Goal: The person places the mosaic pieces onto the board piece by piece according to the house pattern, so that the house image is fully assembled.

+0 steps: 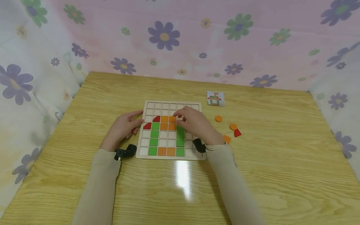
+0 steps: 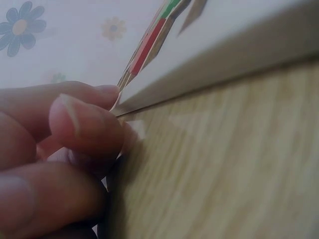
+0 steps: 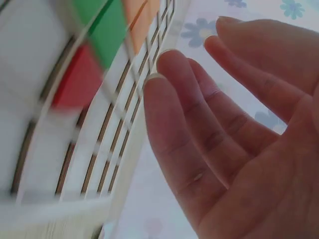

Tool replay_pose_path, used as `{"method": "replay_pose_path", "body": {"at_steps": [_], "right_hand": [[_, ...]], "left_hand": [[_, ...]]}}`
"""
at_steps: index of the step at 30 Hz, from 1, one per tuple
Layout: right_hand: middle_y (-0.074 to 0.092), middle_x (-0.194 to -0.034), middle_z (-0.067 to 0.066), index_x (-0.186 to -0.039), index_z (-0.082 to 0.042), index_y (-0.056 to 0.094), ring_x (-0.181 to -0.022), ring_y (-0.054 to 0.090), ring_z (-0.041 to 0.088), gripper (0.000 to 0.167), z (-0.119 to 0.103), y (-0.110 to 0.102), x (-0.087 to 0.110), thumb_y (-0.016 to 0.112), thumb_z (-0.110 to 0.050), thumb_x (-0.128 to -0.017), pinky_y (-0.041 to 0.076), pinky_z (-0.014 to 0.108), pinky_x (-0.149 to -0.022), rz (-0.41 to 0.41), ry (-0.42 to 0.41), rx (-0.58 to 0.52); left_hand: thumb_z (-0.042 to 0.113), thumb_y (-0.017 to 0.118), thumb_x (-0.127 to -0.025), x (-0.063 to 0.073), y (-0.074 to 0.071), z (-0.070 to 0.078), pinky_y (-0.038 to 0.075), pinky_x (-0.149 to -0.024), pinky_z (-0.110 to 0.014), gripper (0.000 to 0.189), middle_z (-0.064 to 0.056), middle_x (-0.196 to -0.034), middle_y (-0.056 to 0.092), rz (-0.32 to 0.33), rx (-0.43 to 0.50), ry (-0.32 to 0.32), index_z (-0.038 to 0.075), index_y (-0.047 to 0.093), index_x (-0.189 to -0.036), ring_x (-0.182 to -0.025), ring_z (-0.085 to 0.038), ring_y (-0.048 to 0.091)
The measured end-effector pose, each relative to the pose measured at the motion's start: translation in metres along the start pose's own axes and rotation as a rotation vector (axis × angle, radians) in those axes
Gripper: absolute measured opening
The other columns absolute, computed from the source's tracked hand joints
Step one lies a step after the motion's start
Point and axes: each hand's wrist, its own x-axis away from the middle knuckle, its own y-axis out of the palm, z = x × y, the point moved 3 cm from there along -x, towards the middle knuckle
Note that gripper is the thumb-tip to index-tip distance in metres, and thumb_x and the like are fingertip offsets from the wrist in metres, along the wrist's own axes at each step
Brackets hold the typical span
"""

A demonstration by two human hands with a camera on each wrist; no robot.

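A pale wooden grid board [image 1: 171, 157] lies on the table, with green squares [image 1: 154, 133], orange squares [image 1: 163, 126] and red quarter-round pieces [image 1: 147, 126] set in its cells. My left hand [image 1: 122, 127] touches the board's left edge with its fingertips; the left wrist view shows them against the side. Over the upper right part of the board hovers my right hand [image 1: 195, 122], its fingers loosely bent near the upper orange squares. Nothing shows between those fingers in the right wrist view. There, a red piece [image 3: 79, 79] sits beside a green square; my right hand hides it in the head view.
Right of the board lie two orange discs [image 1: 218, 118], a loose red quarter-round piece [image 1: 237, 133] and an orange square [image 1: 227, 139] partly behind my right wrist. A small pattern card [image 1: 215, 98] lies behind them. Flowered cloth [image 1: 191, 40] hangs beyond the table's far edge.
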Motion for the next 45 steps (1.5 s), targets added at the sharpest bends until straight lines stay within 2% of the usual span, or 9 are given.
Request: {"method": "replay_pose_path", "body": {"at_steps": [5, 12, 16, 24, 31, 36, 41, 45], "right_hand": [[0.052, -0.111, 0.0, -0.112, -0.015, 0.061, -0.085, 0.052, 0.014, 0.024, 0.019, -0.006, 0.019, 0.055, -0.021, -0.089, 0.046, 0.029, -0.07, 0.015, 0.024, 0.019], [0.053, -0.106, 0.003, -0.105, -0.012, 0.065, -0.083, 0.053, 0.015, 0.02, 0.048, -0.012, 0.042, 0.055, -0.009, -0.088, 0.046, 0.028, -0.068, 0.073, -0.011, 0.049], [0.054, -0.104, 0.002, -0.105, -0.013, 0.066, -0.083, 0.052, 0.014, 0.022, 0.064, -0.014, 0.056, 0.053, -0.009, -0.089, 0.045, 0.029, -0.07, 0.089, -0.009, 0.082], [0.053, -0.098, 0.002, -0.11, -0.011, 0.062, -0.082, 0.052, 0.015, 0.026, 0.093, -0.019, 0.078, 0.05, -0.004, -0.087, 0.044, 0.031, -0.067, 0.077, 0.049, 0.115], [0.053, -0.101, 0.003, -0.105, -0.01, 0.063, -0.079, 0.05, 0.015, 0.021, 0.116, -0.026, 0.095, 0.053, -0.007, -0.087, 0.043, 0.032, -0.067, 0.058, 0.076, 0.112], [0.053, -0.102, 0.007, -0.101, -0.007, 0.064, -0.077, 0.047, 0.018, 0.021, 0.13, -0.036, 0.105, 0.049, -0.003, -0.087, 0.041, 0.033, -0.067, 0.066, 0.112, 0.131], [0.051, -0.103, 0.008, -0.102, -0.007, 0.064, -0.081, 0.048, 0.021, 0.022, 0.141, -0.042, 0.114, 0.049, -0.001, -0.087, 0.041, 0.034, -0.067, 0.025, 0.138, 0.105], [0.049, -0.103, 0.009, -0.103, -0.008, 0.063, -0.086, 0.051, 0.025, 0.021, 0.147, -0.045, 0.12, 0.054, 0.0, -0.085, 0.044, 0.037, -0.07, -0.007, 0.126, 0.085]], "left_hand": [[0.043, 0.054, -0.087, -0.001, -0.001, 0.0, 0.031, -0.034, -0.03, 0.052, -0.008, -0.057, 0.05, -0.004, -0.002, -0.011, 0.031, 0.039, -0.135, -0.034, -0.014, 0.033], [0.044, 0.054, -0.087, 0.0, -0.003, 0.001, 0.031, -0.033, -0.029, 0.053, -0.008, -0.058, 0.051, -0.004, -0.008, -0.018, 0.03, 0.039, -0.135, -0.034, -0.013, 0.033], [0.044, 0.054, -0.086, -0.001, -0.002, 0.0, 0.031, -0.033, -0.029, 0.052, -0.008, -0.058, 0.051, -0.012, -0.002, -0.022, 0.03, 0.04, -0.135, -0.034, -0.013, 0.033], [0.043, 0.054, -0.087, -0.001, -0.002, 0.001, 0.032, -0.034, -0.03, 0.052, -0.009, -0.059, 0.051, -0.013, -0.012, -0.013, 0.03, 0.039, -0.135, -0.034, -0.014, 0.034], [0.044, 0.053, -0.087, 0.0, -0.001, 0.0, 0.032, -0.034, -0.031, 0.053, -0.009, -0.058, 0.051, -0.021, -0.022, -0.007, 0.029, 0.038, -0.136, -0.034, -0.014, 0.034], [0.045, 0.053, -0.087, -0.001, -0.001, 0.0, 0.033, -0.034, -0.031, 0.053, -0.009, -0.058, 0.051, -0.021, -0.017, -0.003, 0.03, 0.038, -0.136, -0.034, -0.014, 0.034], [0.044, 0.053, -0.087, 0.0, -0.001, 0.001, 0.032, -0.033, -0.031, 0.053, -0.009, -0.057, 0.051, -0.015, -0.013, -0.004, 0.029, 0.039, -0.135, -0.033, -0.014, 0.033], [0.045, 0.054, -0.086, 0.001, 0.001, 0.002, 0.032, -0.033, -0.03, 0.053, -0.009, -0.058, 0.051, -0.018, -0.009, -0.003, 0.03, 0.039, -0.135, -0.033, -0.013, 0.033]]}}
